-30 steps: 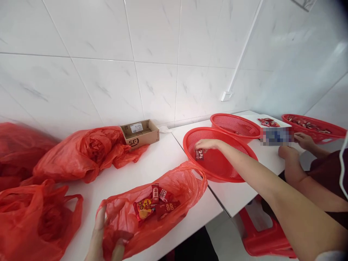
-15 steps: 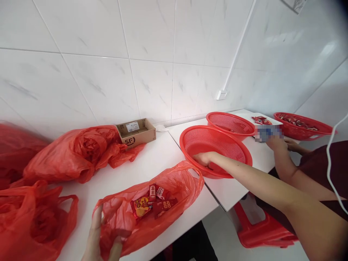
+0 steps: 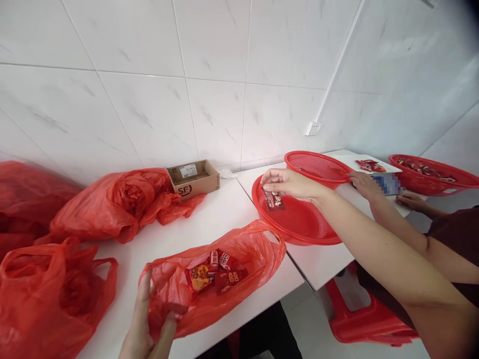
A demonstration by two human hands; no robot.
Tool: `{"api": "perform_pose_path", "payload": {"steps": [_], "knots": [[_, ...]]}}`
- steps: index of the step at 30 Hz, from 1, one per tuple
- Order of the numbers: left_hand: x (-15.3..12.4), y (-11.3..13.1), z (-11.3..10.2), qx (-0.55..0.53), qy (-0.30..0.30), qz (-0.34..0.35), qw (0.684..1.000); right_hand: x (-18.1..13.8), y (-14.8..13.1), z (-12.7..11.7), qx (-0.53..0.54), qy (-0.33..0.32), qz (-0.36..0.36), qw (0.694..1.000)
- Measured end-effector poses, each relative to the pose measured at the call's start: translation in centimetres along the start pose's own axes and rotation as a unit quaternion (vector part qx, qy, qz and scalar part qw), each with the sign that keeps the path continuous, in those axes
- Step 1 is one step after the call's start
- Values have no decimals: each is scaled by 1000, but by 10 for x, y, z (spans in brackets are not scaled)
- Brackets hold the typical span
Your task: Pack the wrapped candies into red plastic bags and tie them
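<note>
My left hand (image 3: 151,319) grips the near left end of a red plastic bag (image 3: 262,254), thumb and fingers on its film, its mouth spread wide. Inside lie several small wrapped snacks, among them a yellow-and-red packet (image 3: 200,279) and a dark red packet (image 3: 230,280). Pinched in the fingertips of my right hand (image 3: 288,184) is a small dark red snack packet (image 3: 274,201) with pale lettering. It hangs over the near red basket (image 3: 299,219), whose floor is partly hidden by my arm.
Filled red bags (image 3: 108,204) crowd the left side, beside a small cardboard box (image 3: 194,180). Behind stands a second red basket (image 3: 318,167). On the right, a co-worker's hands (image 3: 364,187) are near a white scale (image 3: 374,167) bearing packets and a basket of snacks (image 3: 430,174).
My right hand has come up from inside the near basket with a dark red snack packet. My left hand keeps hold of the bag. The co-worker's hand has moved toward the second basket.
</note>
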State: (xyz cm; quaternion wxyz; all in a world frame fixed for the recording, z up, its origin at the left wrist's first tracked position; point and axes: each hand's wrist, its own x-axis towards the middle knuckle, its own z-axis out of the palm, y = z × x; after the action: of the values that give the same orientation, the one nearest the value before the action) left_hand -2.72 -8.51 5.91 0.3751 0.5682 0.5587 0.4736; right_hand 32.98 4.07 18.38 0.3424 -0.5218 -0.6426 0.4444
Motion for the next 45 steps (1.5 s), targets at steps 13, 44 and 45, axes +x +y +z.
{"api": "perform_pose_path", "payload": {"steps": [13, 44, 45], "knots": [[-3, -6, -9, 58, -24, -9, 998, -33, -19, 131, -360, -104, -203, 905], [79, 126, -66, -237, -6, 145, 961, -36, -84, 53, -165, 103, -153, 969], [79, 127, -66, -235, -11, 154, 960, -36, -87, 53, -180, 90, -143, 969]]}}
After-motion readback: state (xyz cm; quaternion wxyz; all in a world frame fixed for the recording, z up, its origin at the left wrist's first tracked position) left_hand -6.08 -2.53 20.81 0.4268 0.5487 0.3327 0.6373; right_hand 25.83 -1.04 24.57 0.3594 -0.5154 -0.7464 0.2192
